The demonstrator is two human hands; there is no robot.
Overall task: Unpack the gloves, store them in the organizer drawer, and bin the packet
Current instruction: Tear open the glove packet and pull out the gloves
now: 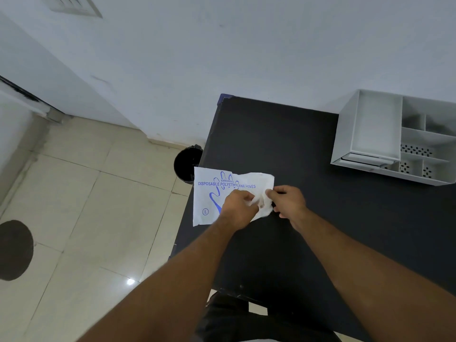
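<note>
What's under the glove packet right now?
The glove packet lies on the black table, its left part overhanging the edge above the tiled floor. Both hands, left and right, cover its right end.

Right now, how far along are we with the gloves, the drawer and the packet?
Early. Nothing looks finished. In hand: the left hand and right hand are both pinching the glove packet at its right end, on the black table; no loose gloves show. Left: pull the gloves out, place them in the white organizer, whose drawer looks closed, then drop the packet in the black bin beside the table.
</note>
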